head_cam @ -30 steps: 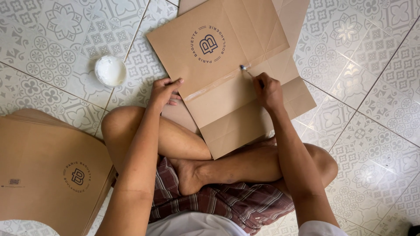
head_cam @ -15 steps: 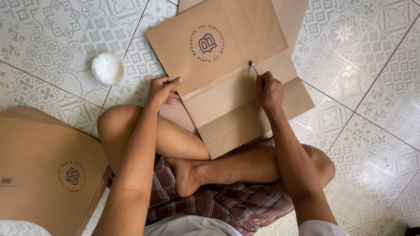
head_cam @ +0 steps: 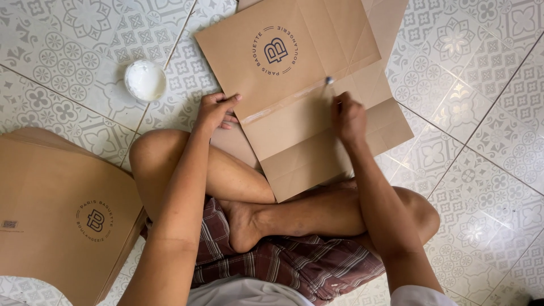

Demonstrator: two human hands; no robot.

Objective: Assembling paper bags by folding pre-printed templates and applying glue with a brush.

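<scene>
A flat brown paper bag (head_cam: 306, 96) lies on the patterned tile floor (head_cam: 481, 130), upper centre of frame; my left hand (head_cam: 215, 110) presses its left edge, fingers curled; my right hand (head_cam: 348, 119) pinches a small brush (head_cam: 330, 84) on its glued fold; a white glue pot (head_cam: 145, 80) sits upper left.

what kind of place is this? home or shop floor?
Probably a home floor used for hand assembly, not a factory line. The person sits cross-legged on patterned floor tiles, gluing a flat brown paper bag with a small brush; a glue tub and a bag stack lie nearby.
</scene>
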